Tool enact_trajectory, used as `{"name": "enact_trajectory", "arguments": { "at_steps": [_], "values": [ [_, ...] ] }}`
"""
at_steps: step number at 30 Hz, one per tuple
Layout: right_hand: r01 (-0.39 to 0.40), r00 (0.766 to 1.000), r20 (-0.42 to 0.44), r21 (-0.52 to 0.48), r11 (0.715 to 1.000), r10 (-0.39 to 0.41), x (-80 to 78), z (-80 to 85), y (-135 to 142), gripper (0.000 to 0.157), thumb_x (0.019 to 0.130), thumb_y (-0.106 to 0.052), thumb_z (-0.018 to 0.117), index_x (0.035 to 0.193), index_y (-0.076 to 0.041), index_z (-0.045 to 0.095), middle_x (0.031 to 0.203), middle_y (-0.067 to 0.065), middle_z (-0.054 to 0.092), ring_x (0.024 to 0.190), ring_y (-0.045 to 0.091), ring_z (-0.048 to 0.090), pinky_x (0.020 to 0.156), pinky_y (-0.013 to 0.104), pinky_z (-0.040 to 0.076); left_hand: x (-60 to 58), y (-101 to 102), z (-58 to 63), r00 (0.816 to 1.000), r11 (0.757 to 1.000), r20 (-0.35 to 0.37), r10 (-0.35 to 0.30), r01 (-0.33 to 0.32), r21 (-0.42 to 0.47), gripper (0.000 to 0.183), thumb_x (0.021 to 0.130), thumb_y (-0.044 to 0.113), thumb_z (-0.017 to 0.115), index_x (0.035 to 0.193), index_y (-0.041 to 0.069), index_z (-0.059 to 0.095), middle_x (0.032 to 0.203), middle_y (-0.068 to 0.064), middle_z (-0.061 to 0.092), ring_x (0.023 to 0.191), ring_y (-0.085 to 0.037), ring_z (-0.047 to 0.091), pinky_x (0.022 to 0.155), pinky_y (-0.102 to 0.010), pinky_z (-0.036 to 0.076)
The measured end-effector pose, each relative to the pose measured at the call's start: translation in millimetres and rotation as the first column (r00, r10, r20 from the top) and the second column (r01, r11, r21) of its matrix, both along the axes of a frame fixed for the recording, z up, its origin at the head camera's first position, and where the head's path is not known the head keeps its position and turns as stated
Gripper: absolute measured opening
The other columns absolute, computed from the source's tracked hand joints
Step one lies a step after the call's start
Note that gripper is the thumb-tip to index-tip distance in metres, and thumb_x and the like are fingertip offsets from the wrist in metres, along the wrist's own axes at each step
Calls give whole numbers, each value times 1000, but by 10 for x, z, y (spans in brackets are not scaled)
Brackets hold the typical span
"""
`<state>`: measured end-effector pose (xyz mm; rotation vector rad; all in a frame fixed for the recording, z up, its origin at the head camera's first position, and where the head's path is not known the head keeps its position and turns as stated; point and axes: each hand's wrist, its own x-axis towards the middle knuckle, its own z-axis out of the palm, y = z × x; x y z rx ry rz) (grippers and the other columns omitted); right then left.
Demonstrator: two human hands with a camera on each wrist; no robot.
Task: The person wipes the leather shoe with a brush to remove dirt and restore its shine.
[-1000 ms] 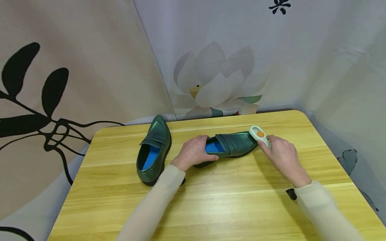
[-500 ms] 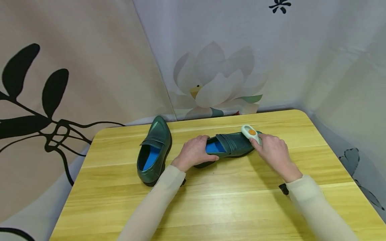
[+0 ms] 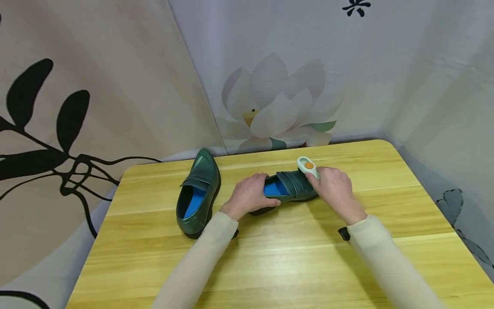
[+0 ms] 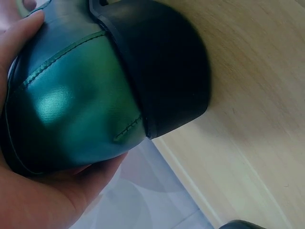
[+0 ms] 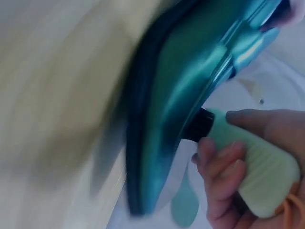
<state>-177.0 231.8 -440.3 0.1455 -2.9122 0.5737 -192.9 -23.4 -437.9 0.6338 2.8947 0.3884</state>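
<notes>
A shiny dark green loafer (image 3: 294, 183) with a blue insole lies on the table, its toe pointing right in the head view. My left hand (image 3: 247, 194) grips it round the heel, and the left wrist view shows the thumb along one side of the green heel counter (image 4: 81, 100) and fingers on the other. Over the toe end, my right hand (image 3: 335, 189) holds a pale green shoe brush (image 3: 306, 166) with an orange oval on it. Its black bristles (image 5: 199, 125) meet the loafer's upper in the right wrist view. The hand and brush hide the toe tip in the head view.
A second green loafer (image 3: 203, 171) stands left of my left hand, toe towards the back. The wooden table (image 3: 270, 266) has rounded back corners. A printed curtain (image 3: 278, 86) hangs behind it. An orange cord (image 5: 288, 207) hangs from the brush's end.
My right hand and the brush have slid leftward along the loafer, from the toe tip towards the strap. The left hand and both loafers have stayed in place.
</notes>
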Motion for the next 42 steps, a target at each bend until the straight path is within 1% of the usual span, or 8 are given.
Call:
{"name": "enact_trajectory", "arguments": {
  "at_steps": [5,10,17,24,26,36,39,42],
  "values": [
    [-29,995,92,-50,998,34,-59,61,-137,42,104,-39,61,114,0,74,67,6,61,57,26,56,51,38,43,-5,17,-14,1000,1000,9,12,-12,7,90,80,63,81,145,7,55,129,-11,66,100,-25,63,88,-44,56],
    [13,991,137,-64,998,-4,5,64,103,47,104,-40,59,120,2,72,72,8,62,57,25,53,48,36,38,1,32,-14,1000,1000,18,13,-13,4,90,81,63,80,146,7,54,135,-11,64,105,-26,63,93,-46,55],
    [89,994,77,-78,993,-83,185,17,434,49,104,-39,60,120,5,71,72,12,62,55,26,49,45,36,35,11,25,-14,1000,1000,13,15,-15,-6,91,81,63,80,147,7,54,138,-12,63,109,-28,64,95,-47,55],
    [-37,999,-8,-74,997,36,335,-70,275,48,102,-37,66,124,5,70,95,21,73,63,28,60,49,40,44,7,2,-10,1000,1000,20,18,-18,14,91,80,63,81,146,7,55,135,-11,64,106,-27,65,91,-47,55],
    [-48,999,-26,-65,997,47,361,-84,242,47,101,-36,67,125,5,70,102,23,74,67,30,63,50,42,47,2,-5,-11,1000,1000,19,21,-22,21,91,79,63,81,146,7,55,135,-11,64,105,-27,65,91,-47,55],
    [63,994,-84,-55,997,-67,319,-147,571,49,102,-34,67,120,12,69,96,30,71,64,36,62,50,50,47,-3,-8,-18,1000,1000,7,15,-15,19,90,80,63,81,145,6,55,135,-12,65,105,-28,65,91,-47,56],
    [33,993,-111,-69,997,-40,341,-159,528,47,101,-31,69,119,12,70,96,30,71,64,36,63,52,52,48,-3,-8,-19,1000,1000,10,15,-15,18,90,80,63,81,145,6,55,134,-12,65,105,-27,65,91,-47,56],
    [-45,993,-116,-83,995,35,407,-170,398,45,100,-30,70,121,11,70,101,28,73,70,36,66,58,52,52,-8,-9,-22,1000,1000,15,16,-16,19,90,80,63,80,145,6,55,134,-12,64,104,-27,64,91,-47,55]
  ]
}}
